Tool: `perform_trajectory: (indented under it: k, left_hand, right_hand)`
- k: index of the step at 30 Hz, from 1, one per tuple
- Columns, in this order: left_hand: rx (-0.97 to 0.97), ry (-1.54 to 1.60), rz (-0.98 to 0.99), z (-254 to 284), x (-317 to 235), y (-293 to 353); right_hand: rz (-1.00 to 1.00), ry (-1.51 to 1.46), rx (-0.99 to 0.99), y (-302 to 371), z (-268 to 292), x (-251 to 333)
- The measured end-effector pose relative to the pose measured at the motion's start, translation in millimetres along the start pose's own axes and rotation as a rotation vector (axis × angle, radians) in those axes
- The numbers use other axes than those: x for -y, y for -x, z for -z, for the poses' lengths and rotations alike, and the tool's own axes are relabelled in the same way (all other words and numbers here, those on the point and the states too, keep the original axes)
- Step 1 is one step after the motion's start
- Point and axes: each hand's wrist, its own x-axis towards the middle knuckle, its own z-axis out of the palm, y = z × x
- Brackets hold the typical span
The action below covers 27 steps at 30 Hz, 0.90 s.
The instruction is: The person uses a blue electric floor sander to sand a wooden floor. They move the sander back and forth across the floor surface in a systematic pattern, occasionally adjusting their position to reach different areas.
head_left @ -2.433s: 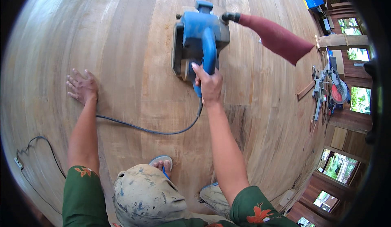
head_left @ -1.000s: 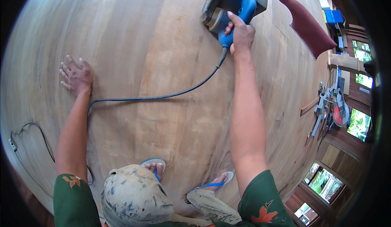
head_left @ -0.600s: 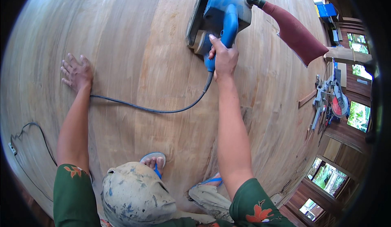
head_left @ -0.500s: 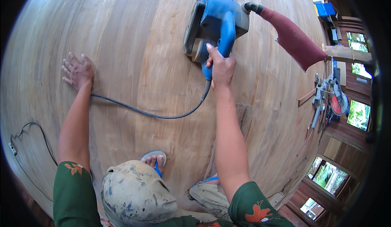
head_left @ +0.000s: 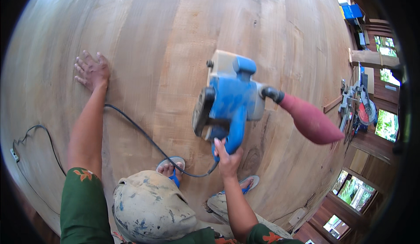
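Note:
My right hand [head_left: 228, 158] is wrapped round the rear handle of a blue belt sander [head_left: 234, 95], which sits on the wooden plank floor [head_left: 144, 69] in front of me. A dark red dust bag [head_left: 308, 118] sticks out from the sander's right side on a black elbow. From the handle a black cord [head_left: 148, 139] curves left, past my foot, toward my left forearm. Palm down on the planks at the left, my left hand [head_left: 92, 71] rests with its fingers spread and holds nothing.
My sandalled feet [head_left: 171, 167] are close below the sander. A cord with a small white connector [head_left: 15, 155] lies at the far left. At the right edge stand a mitre saw [head_left: 361, 106], a wooden post [head_left: 374, 59] and a blue box [head_left: 351, 11].
My right hand has pulled the sander back toward my feet. The dust bag has swung lower and looks fuller, and the cord loop has come nearer to me. My left hand stays on the planks.

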Motion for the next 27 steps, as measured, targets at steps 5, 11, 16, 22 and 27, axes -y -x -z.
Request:
perform_trajectory:
  k: [5, 11, 16, 22, 27]
  left_hand:
    - [-0.011, 0.005, 0.003, -6, 3, -2]
    - [0.002, -0.028, 0.017, 5, -3, 4]
    - [-0.002, -0.077, 0.019, 17, -11, 11]
    - [-0.027, -0.073, 0.011, 20, -11, 15]
    - [-0.011, -0.051, 0.015, 19, -9, 13]
  right_hand:
    - [0.014, -0.031, 0.007, 4, -13, 5]
    - [0.266, -0.052, 0.059, -148, -63, 78]
    - [0.311, -0.075, 0.146, -319, -101, 176]
    - [0.355, -0.183, 0.239, -420, -136, 236]
    - [0.344, -0.196, 0.216, -428, -134, 232]
